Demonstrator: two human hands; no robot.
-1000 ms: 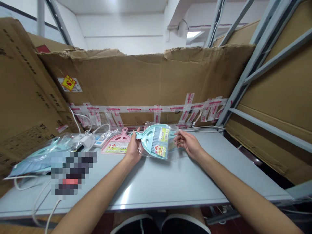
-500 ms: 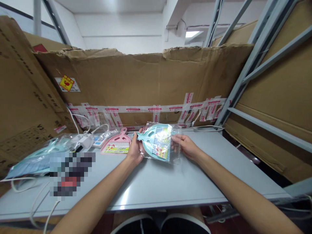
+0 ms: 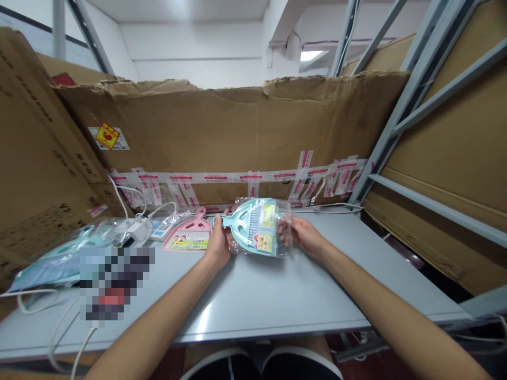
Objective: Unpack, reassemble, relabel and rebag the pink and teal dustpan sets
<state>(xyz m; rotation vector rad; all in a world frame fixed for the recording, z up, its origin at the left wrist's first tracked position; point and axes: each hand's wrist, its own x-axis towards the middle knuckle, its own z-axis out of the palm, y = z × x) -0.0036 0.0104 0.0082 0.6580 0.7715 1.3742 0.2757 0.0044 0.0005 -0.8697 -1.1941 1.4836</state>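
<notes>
My left hand [image 3: 217, 245] and my right hand [image 3: 298, 235] hold a light blue dustpan with a grey-bristled brush [image 3: 255, 228], sealed in a clear plastic bag with paper labels. My left hand grips the dustpan's side near the handle, and my right fingers pinch the bag's right end. Both hands are just above the grey table [image 3: 277, 301]. Left of my left hand, a pink dustpan set [image 3: 188, 232] lies flat in its bag. Further left lies another bagged light blue set [image 3: 55, 269], partly hidden by a pixelated patch [image 3: 116, 282].
A white power strip [image 3: 162, 230] and white cables [image 3: 59, 311] lie at the table's left. A taped cardboard sheet [image 3: 237, 132] stands along the back edge. A grey metal shelf frame [image 3: 415, 116] rises at the right, and the table's front edge runs close to my legs.
The bagged dustpan has turned from tilted towards more level in my hands. My right hand has slid down the bag's right end, and the pink set has not moved.
</notes>
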